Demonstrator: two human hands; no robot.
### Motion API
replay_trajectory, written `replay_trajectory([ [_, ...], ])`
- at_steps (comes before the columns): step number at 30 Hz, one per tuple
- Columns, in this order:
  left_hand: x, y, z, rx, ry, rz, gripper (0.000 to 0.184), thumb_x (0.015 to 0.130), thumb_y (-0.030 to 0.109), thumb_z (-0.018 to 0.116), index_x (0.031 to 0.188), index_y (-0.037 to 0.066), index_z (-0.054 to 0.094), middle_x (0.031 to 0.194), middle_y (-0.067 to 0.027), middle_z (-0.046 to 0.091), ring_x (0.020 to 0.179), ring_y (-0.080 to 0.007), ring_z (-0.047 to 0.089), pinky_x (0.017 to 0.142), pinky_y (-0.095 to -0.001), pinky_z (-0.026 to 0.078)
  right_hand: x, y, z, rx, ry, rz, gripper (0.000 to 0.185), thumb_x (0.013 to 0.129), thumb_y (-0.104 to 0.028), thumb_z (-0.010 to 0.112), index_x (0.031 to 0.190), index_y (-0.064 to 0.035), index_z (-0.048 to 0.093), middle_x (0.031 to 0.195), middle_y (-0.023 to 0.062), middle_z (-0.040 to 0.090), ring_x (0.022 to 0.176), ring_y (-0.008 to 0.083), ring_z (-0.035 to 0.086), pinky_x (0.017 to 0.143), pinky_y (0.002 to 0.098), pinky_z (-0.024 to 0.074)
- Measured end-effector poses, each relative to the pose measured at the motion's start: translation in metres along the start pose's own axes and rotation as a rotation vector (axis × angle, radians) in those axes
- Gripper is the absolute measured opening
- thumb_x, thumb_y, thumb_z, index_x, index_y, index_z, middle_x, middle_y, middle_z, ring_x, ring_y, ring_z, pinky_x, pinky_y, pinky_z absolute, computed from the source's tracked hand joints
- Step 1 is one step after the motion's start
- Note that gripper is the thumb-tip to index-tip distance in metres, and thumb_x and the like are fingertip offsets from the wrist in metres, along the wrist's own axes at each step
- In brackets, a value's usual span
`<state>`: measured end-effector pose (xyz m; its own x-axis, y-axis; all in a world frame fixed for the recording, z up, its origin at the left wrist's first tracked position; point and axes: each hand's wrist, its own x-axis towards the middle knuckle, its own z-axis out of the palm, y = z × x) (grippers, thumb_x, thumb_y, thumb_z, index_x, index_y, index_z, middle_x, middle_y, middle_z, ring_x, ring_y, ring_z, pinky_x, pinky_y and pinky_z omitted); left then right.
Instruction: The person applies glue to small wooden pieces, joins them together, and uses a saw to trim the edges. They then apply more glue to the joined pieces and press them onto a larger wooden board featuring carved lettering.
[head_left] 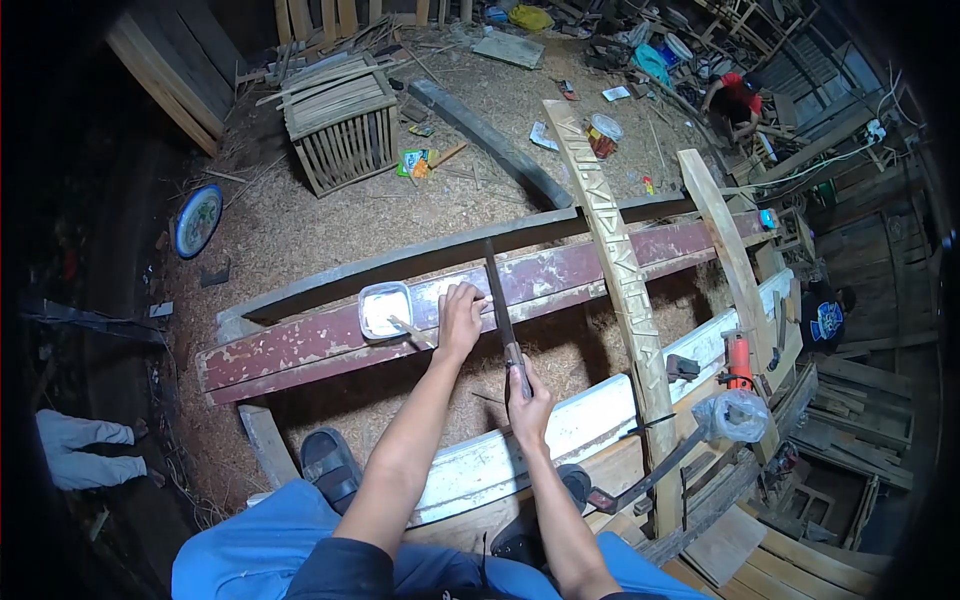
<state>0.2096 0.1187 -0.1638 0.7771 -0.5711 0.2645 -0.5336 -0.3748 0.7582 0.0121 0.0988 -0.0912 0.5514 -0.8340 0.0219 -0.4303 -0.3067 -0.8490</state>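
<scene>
My right hand (530,405) is closed round the handle of a machete (500,290), its long, narrow dark blade pointing away from me across the worn maroon plank (560,270). Just left of the blade, my left hand (461,318) rests over the plank with its fingers bent together. A small pale bit shows at those fingertips, too small to name. Beside this hand a square plastic tub (384,290) of white material sits on the plank, with a thin stick (411,331) leaning out of it.
A carved board (612,240) with raised letters lies across the beams to the right, near a curved board (722,230). A red power tool (738,358) stands by a white beam (580,415). A slatted crate (340,125) is behind. Other people (738,100) are around.
</scene>
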Motion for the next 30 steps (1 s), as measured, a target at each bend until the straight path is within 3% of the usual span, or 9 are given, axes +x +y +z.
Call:
replay_trajectory([
  [1, -0.001, 0.000, 0.000, 0.007, 0.015, 0.004, 0.011, 0.088, 0.008, 0.071, 0.098, 0.005, 0.069, 0.103, -0.0111, 0.064, 0.106, -0.0335, 0.057, 0.091, -0.0463, 0.044, -0.002, 0.002, 0.004, 0.032, 0.058, -0.002, 0.037, 0.103, -0.019, 0.067, 0.135, -0.0005, 0.068, 0.102, 0.0278, 0.076, 0.094, 0.0322, 0.078, 0.081, 0.0409, 0.0573],
  [6, -0.014, 0.001, 0.001, 0.007, 0.076, -0.044, 0.013, 0.088, 0.009, 0.074, 0.100, 0.005, 0.072, 0.107, -0.0118, 0.064, 0.109, -0.0339, 0.056, 0.097, -0.0461, 0.043, 0.003, -0.009, 0.002, 0.112, 0.093, 0.006, 0.038, 0.104, -0.021, 0.066, 0.135, 0.0020, 0.067, 0.110, 0.0284, 0.075, 0.100, 0.0284, 0.077, 0.084, 0.0399, 0.0572],
  [8, -0.013, -0.001, -0.001, -0.005, 0.093, -0.056, 0.013, 0.088, 0.010, 0.074, 0.100, 0.004, 0.073, 0.108, -0.0122, 0.064, 0.109, -0.0336, 0.056, 0.099, -0.0457, 0.042, 0.007, -0.011, 0.002, 0.081, 0.013, 0.118, 0.039, 0.104, -0.021, 0.067, 0.135, 0.0009, 0.068, 0.109, 0.0289, 0.075, 0.099, 0.0297, 0.078, 0.084, 0.0395, 0.0572],
  [13, -0.008, -0.010, -0.005, -0.058, 0.023, -0.037, 0.013, 0.085, 0.006, 0.075, 0.097, 0.005, 0.072, 0.104, -0.0106, 0.065, 0.108, -0.0339, 0.056, 0.098, -0.0454, 0.042, 0.012, -0.013, 0.009, 0.041, 0.019, 0.055, 0.038, 0.103, -0.021, 0.068, 0.134, 0.0002, 0.068, 0.105, 0.0299, 0.074, 0.096, 0.0336, 0.078, 0.081, 0.0400, 0.0573],
  [16, -0.008, -0.011, -0.006, -0.065, -0.016, -0.054, 0.016, 0.083, 0.002, 0.072, 0.099, 0.005, 0.071, 0.104, -0.0109, 0.064, 0.110, -0.0346, 0.054, 0.098, -0.0460, 0.042, 0.013, -0.018, 0.010, 0.004, -0.058, 0.175, 0.039, 0.103, -0.022, 0.068, 0.135, -0.0001, 0.068, 0.105, 0.0299, 0.074, 0.094, 0.0359, 0.078, 0.080, 0.0414, 0.0575],
  [18, -0.008, -0.011, -0.006, -0.063, -0.008, -0.048, 0.014, 0.085, 0.004, 0.072, 0.099, 0.005, 0.071, 0.105, -0.0103, 0.065, 0.109, -0.0339, 0.055, 0.098, -0.0451, 0.041, 0.014, -0.015, 0.015, 0.010, -0.004, 0.074, 0.039, 0.103, -0.023, 0.067, 0.135, -0.0005, 0.068, 0.102, 0.0303, 0.074, 0.092, 0.0375, 0.077, 0.078, 0.0423, 0.0576],
  [30, -0.006, -0.007, -0.013, -0.031, 0.028, 0.025, 0.013, 0.087, 0.007, 0.073, 0.100, 0.005, 0.073, 0.105, -0.0098, 0.066, 0.108, -0.0332, 0.057, 0.095, -0.0440, 0.044, 0.013, -0.028, 0.018, -0.171, -0.044, 0.066, 0.040, 0.103, -0.028, 0.065, 0.136, -0.0059, 0.069, 0.091, 0.0322, 0.072, 0.085, 0.0461, 0.074, 0.074, 0.0507, 0.0568],
])
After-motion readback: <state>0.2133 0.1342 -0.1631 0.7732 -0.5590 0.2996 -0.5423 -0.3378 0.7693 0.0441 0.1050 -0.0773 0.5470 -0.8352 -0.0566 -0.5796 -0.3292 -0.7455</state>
